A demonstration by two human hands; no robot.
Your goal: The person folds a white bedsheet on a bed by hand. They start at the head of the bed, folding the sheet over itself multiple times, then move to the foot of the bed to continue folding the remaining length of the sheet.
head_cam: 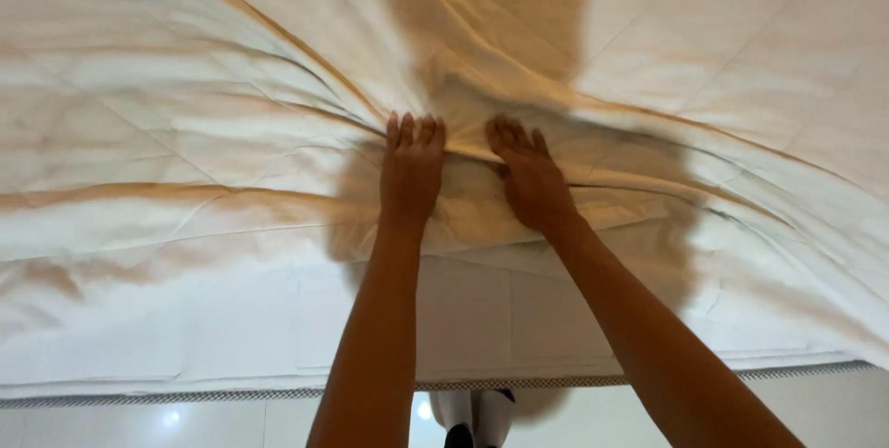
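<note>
Two hands lie side by side on a white bedsheet [185, 161] spread across the mattress [463, 318]. Creases fan outward from under them. Left hand [411, 170] — palm down, fingers curled over a raised fold, pinching it. Right hand [528, 175] — angled inward, fingers bent into the same ridge of cloth, just apart from the left. Both forearms stretch forward from the lower edge. Fingertips are partly buried in fabric; the person's shadow darkens the sheet here.

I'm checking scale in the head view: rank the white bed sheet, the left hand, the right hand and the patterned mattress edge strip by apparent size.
1. White bed sheet
2. Patterned mattress edge strip, long but thin
3. Left hand and right hand, which look alike
</note>
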